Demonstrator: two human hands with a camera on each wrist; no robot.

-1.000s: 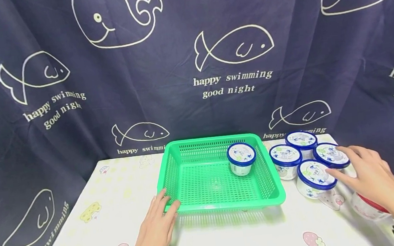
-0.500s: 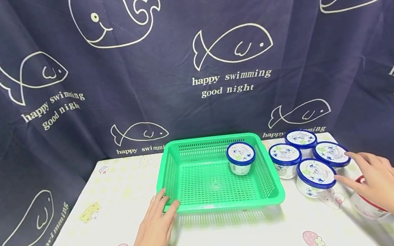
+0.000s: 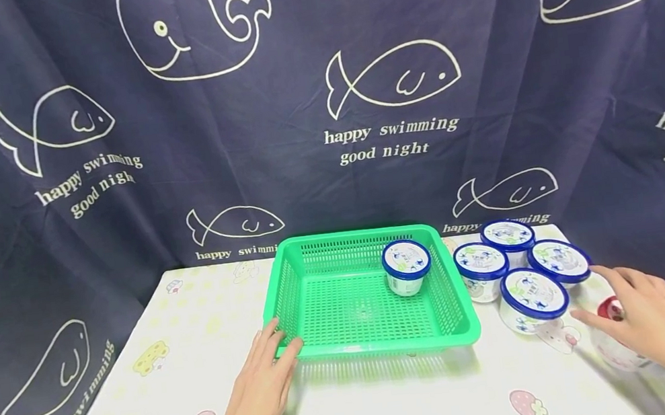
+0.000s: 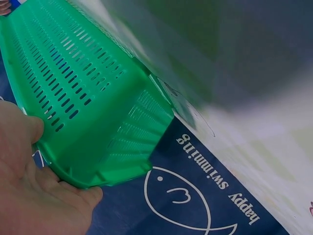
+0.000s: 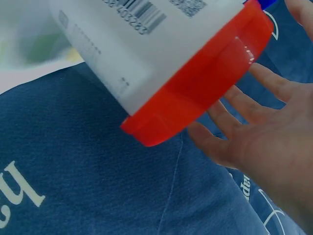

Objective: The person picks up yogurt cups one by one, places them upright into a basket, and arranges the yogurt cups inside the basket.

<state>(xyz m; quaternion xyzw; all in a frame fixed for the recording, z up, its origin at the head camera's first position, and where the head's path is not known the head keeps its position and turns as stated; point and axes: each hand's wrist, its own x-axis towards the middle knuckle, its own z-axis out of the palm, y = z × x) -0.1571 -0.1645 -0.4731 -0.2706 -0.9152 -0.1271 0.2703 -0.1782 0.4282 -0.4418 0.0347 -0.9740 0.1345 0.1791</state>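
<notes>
Backdrop: a dark navy curtain [image 3: 321, 100] printed with white whales, fish and the words "happy swimming good night" hangs behind the surface [image 3: 378, 405], which wears a pale cloth with small strawberry and cartoon prints.
Right hand: the right hand [image 3: 649, 323] hovers over a red-lidded tub [image 3: 614, 340] at the right edge of the surface, fingers spread and relaxed, gripping nothing; the wrist view shows the palm open just beside the red lid [image 5: 205, 98], apart from it, and the white tub wall carrying a barcode.
Red-lidded tub: it stands on the surface, mostly hidden beneath the hand in the head view, just right of the blue-lidded group.
Blue-lidded tubs: four white tubs [image 3: 531, 298] with blue lids cluster upright between the basket and the right hand, close together; the nearest one lies just left of the fingertips.
Left hand: the left hand [image 3: 260, 391] rests with straight fingers against the near left corner of the green basket [image 3: 292, 286]; the wrist view shows the thumb and fingers touching the rim from outside, not curled round it.
Green basket: a shallow slotted plastic basket sits mid-surface, holding one blue-lidded tub [image 3: 407, 267] upright in its far right corner.
</notes>
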